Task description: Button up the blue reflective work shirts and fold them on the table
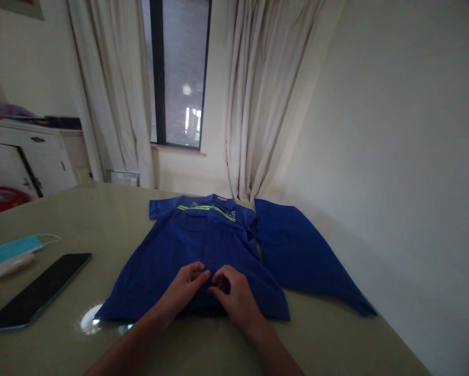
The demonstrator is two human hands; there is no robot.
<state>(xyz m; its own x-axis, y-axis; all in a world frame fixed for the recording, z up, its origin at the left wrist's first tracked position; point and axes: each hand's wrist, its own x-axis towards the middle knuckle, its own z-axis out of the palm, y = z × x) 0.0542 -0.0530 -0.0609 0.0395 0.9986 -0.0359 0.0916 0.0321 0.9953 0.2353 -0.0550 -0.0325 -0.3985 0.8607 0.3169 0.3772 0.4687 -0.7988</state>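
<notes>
A blue work shirt (179,245) with a yellow-green stripe across the chest lies flat on the table (101,209), collar away from me, one sleeve spread out to the right. My left hand (185,287) and my right hand (234,295) meet at the shirt's front placket near the hem. Both pinch the fabric there with curled fingers, fingertips almost touching.
A dark tablet (38,295) lies at the left, beside a white oblong object (11,265) and a light blue face mask (13,246). A wall runs close along the table's right edge. Curtains and a window stand behind; a white cabinet (26,156) is at far left.
</notes>
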